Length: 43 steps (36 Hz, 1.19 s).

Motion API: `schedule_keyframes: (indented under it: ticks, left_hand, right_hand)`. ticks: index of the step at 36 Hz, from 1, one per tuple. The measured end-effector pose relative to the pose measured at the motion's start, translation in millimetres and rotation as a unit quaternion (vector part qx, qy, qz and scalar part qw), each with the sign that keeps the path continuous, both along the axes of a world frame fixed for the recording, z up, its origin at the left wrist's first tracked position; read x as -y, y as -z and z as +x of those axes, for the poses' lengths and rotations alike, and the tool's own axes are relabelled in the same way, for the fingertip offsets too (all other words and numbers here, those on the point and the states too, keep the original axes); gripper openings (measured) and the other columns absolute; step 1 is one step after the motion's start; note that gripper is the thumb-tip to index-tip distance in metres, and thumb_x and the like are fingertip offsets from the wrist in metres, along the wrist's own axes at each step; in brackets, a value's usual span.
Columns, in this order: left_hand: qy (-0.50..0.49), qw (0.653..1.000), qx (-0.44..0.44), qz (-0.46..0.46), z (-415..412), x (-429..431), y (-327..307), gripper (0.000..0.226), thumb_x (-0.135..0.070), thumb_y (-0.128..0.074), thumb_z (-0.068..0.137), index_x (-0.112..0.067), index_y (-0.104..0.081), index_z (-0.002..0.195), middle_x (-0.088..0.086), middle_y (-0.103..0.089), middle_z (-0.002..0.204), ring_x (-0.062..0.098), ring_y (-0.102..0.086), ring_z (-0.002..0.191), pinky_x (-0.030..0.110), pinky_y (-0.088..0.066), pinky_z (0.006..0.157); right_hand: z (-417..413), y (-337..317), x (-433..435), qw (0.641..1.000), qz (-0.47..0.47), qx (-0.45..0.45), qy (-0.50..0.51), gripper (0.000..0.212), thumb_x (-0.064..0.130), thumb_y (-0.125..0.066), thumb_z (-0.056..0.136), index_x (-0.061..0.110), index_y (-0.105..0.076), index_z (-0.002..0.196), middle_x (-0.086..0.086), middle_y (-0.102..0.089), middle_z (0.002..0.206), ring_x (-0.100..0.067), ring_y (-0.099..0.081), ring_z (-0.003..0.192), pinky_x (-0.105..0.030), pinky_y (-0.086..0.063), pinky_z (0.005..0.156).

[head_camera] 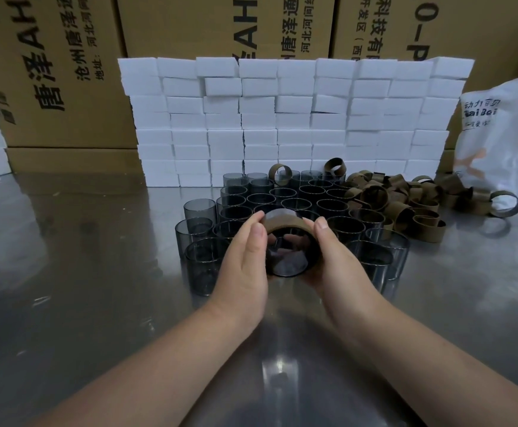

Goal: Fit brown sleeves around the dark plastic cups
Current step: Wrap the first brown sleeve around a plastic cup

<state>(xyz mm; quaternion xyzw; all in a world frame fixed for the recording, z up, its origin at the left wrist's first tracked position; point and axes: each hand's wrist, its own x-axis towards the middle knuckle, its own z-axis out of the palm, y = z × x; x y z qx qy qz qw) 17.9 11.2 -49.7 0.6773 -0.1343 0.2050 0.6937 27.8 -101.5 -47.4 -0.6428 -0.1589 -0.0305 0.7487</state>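
Observation:
I hold one dark see-through plastic cup [288,263] tilted toward me above the steel table, with a brown sleeve [285,224] around its far end. My left hand [245,266] grips the cup's left side and my right hand [334,263] grips its right side, thumbs up by the sleeve. Behind them stand several bare dark cups [282,198] in a tight cluster. A heap of loose brown sleeves [399,201] lies to the cluster's right.
A wall of stacked white foam blocks [291,118] rises behind the cups, with large cardboard boxes [51,72] further back. A white plastic bag [504,134] sits at the right. The shiny steel table [82,257] spreads left and toward me.

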Motion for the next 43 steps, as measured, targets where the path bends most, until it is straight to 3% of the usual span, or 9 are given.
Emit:
schedule_keyframes:
  ticks: [2, 6, 9, 13, 21, 26, 29, 38, 43]
  left_hand:
    - [0.022, 1.000, 0.007, -0.004, -0.2, -1.5, -0.5, 0.056, -0.052, -0.032, 0.079, -0.025, -0.047, 0.126, -0.001, -0.057, 0.126, 0.009, -0.050, 0.120, 0.035, -0.037, 0.106]
    - [0.066, 0.997, 0.030, -0.025, 0.9, -1.4, -0.5, 0.038, -0.035, -0.032, 0.078, -0.027, -0.052, 0.110, -0.016, -0.065, 0.101, -0.002, -0.058, 0.102, 0.017, -0.044, 0.087]
    - [0.097, 0.994, 0.017, -0.047, 3.0, -0.6, 0.4, 0.042, -0.032, -0.033, 0.073, -0.023, -0.051, 0.110, -0.003, -0.061, 0.110, 0.011, -0.056, 0.105, 0.023, -0.046, 0.088]
    - [0.120, 0.990, -0.003, -0.078, 5.6, -0.9, 1.5, 0.042, -0.027, -0.035, 0.068, -0.021, -0.052, 0.106, 0.001, -0.059, 0.106, 0.011, -0.055, 0.098, 0.021, -0.047, 0.081]
    - [0.092, 0.996, 0.011, -0.008, 8.1, -2.9, 7.2, 0.028, -0.038, -0.038, 0.080, -0.024, -0.053, 0.099, -0.008, -0.061, 0.094, 0.007, -0.056, 0.093, 0.024, -0.044, 0.086]
    - [0.042, 0.998, 0.031, 0.017, 8.0, -3.5, 7.5, 0.033, -0.042, -0.033, 0.083, -0.018, -0.053, 0.094, -0.005, -0.060, 0.085, 0.008, -0.056, 0.085, 0.032, -0.045, 0.082]
    - [0.026, 0.999, 0.030, 0.013, 8.1, -3.1, 7.5, 0.042, -0.047, -0.027, 0.084, -0.015, -0.053, 0.089, 0.002, -0.059, 0.084, 0.011, -0.056, 0.081, 0.032, -0.046, 0.079]
    - [0.012, 0.999, 0.035, 0.008, 7.8, -2.8, 6.0, 0.046, -0.046, -0.029, 0.083, -0.004, -0.048, 0.081, 0.009, -0.052, 0.077, 0.015, -0.049, 0.073, 0.032, -0.043, 0.071]
    - [-0.001, 0.998, 0.055, 0.012, 6.4, -3.7, 3.5, 0.049, -0.042, -0.030, 0.084, 0.005, -0.043, 0.079, 0.008, -0.048, 0.074, 0.012, -0.046, 0.069, 0.025, -0.041, 0.067]
  right_hand:
    - [-1.1, -0.5, 0.2, 1.000, 0.001, 0.003, -0.019, 0.042, 0.053, -0.039, 0.083, 0.033, -0.069, 0.105, 0.001, -0.069, 0.111, -0.014, -0.062, 0.109, -0.043, -0.041, 0.103]
    - [-3.6, -1.4, 2.1, 0.999, -0.035, 0.034, -0.014, 0.042, 0.053, -0.038, 0.085, 0.032, -0.064, 0.112, 0.001, -0.066, 0.114, -0.013, -0.061, 0.110, -0.043, -0.044, 0.101]
    - [-3.4, -1.0, 1.6, 0.999, -0.045, 0.028, 0.006, 0.053, 0.056, -0.042, 0.078, 0.030, -0.054, 0.123, 0.005, -0.064, 0.115, -0.009, -0.060, 0.108, -0.041, -0.043, 0.102]
    - [-3.7, -1.8, 1.8, 0.997, -0.065, 0.038, 0.030, 0.042, 0.058, -0.043, 0.073, 0.048, -0.047, 0.114, 0.016, -0.058, 0.117, -0.003, -0.055, 0.113, -0.037, -0.040, 0.106]
    - [-10.8, -3.5, 2.1, 0.990, -0.110, 0.085, 0.035, 0.044, 0.060, -0.044, 0.084, 0.029, -0.053, 0.114, 0.009, -0.063, 0.103, -0.008, -0.060, 0.101, -0.035, -0.046, 0.096]
    - [-8.4, -0.6, 3.6, 0.985, -0.136, 0.098, 0.047, 0.023, 0.048, -0.039, 0.093, 0.032, -0.054, 0.100, 0.017, -0.063, 0.087, 0.006, -0.058, 0.083, -0.012, -0.045, 0.075]
    - [-6.4, 1.2, 3.4, 0.982, -0.150, 0.104, 0.058, 0.022, 0.040, -0.035, 0.096, 0.030, -0.054, 0.099, 0.030, -0.061, 0.080, 0.012, -0.055, 0.077, -0.004, -0.041, 0.068]
    - [-7.5, 0.2, 2.4, 0.977, -0.168, 0.107, 0.070, 0.026, 0.039, -0.033, 0.098, 0.025, -0.055, 0.094, 0.014, -0.057, 0.079, 0.005, -0.052, 0.074, -0.023, -0.044, 0.076]
    - [-6.8, 1.1, 1.8, 0.974, -0.176, 0.125, 0.070, 0.027, 0.045, -0.033, 0.096, 0.029, -0.050, 0.084, 0.022, -0.054, 0.071, 0.006, -0.048, 0.068, -0.018, -0.042, 0.069]
